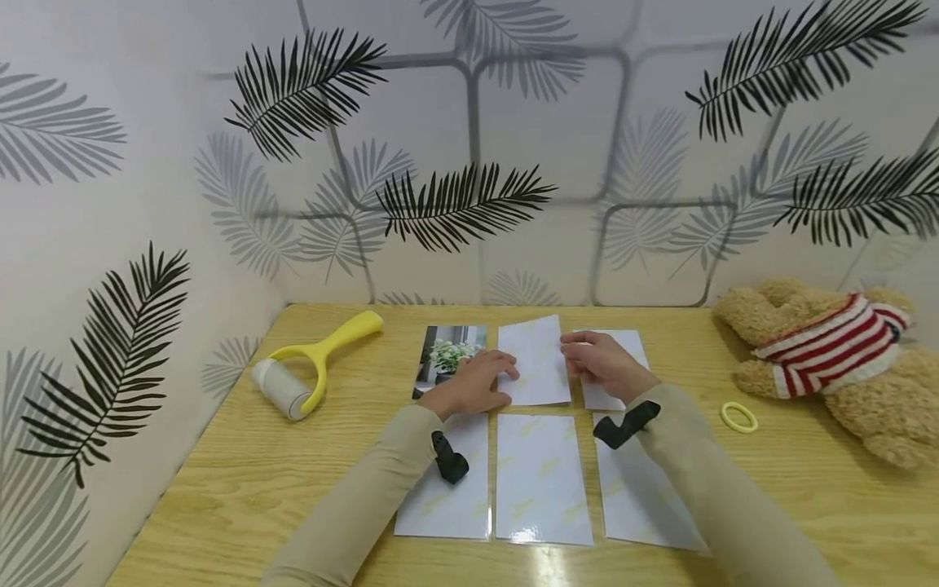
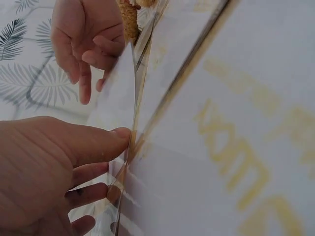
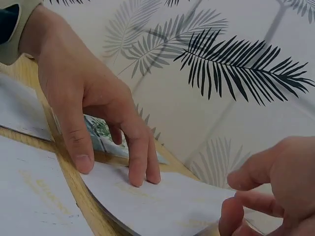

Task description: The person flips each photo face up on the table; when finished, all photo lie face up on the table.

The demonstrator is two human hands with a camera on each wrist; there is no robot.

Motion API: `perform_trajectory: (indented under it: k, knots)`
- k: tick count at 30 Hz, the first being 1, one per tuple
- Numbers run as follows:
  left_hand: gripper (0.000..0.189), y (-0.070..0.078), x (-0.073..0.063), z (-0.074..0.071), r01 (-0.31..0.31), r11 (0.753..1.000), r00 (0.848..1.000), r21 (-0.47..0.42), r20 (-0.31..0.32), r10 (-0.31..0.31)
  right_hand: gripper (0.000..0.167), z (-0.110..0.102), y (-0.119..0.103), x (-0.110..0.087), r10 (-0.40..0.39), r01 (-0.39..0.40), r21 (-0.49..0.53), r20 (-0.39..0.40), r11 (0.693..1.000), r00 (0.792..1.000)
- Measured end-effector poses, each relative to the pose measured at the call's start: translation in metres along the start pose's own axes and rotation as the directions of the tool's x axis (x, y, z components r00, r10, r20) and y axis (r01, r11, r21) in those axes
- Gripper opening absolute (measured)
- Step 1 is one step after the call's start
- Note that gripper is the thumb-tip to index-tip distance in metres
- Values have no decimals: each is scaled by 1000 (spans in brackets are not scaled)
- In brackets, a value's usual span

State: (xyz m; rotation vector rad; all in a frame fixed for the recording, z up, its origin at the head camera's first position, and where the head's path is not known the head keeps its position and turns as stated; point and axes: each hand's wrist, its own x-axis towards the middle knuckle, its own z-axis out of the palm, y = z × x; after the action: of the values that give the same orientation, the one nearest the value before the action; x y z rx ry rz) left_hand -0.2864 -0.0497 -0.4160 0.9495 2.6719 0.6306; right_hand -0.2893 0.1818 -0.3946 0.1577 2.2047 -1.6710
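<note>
A white sheet with faint yellow print (image 1: pixel 531 367) lies in the middle of the back row, its right side lifted and bent. My left hand (image 1: pixel 480 381) touches its left part, with thumb and fingertips resting on it in the right wrist view. At its raised right edge, my right hand (image 1: pixel 605 364) holds the sheet between thumb and fingers; the contact is partly hidden. Left of it lies a photo of a white-flowered plant (image 1: pixel 449 350), partly covered by my left hand. Another white sheet (image 1: pixel 631 338) lies under my right hand.
Three more white sheets form the front row, including a middle one (image 1: pixel 543 481). A yellow-handled lint roller (image 1: pixel 319 359) lies at the left. On the right are a yellow ring (image 1: pixel 738 417) and a teddy bear in a striped shirt (image 1: pixel 836 350). A patterned wall stands behind.
</note>
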Motion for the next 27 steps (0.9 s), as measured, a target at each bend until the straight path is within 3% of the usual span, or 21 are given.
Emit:
perform_trajectory:
  k: [6,13,18,22,24,25,27]
  knots:
    - [33,0,-2,0,-8,1000,1000,-5,-20,7,46,9,3,4,-116,124,-180,57,976,992]
    - [32,-2,-3,0,-35,999,998,-13,-46,34,37,15,10,7,-247,259,-335,79,906,966]
    - [34,-4,-5,-1,-55,998,991,-18,-119,53,37,10,12,3,-300,317,-305,104,898,948]
    - [45,-7,-5,-1,-25,991,976,-132,-217,-4,39,3,14,1,-337,361,-244,137,900,932]
    - [48,-7,-4,0,-5,962,965,-272,-253,-66,39,1,15,0,-339,366,-213,152,906,928]
    - [50,-7,-4,1,12,930,961,-367,-253,-112,40,0,15,0,-337,364,-198,157,910,928]
    - [51,-6,-1,1,50,817,949,-575,-229,-218,40,-1,17,0,-334,360,-165,167,918,928]
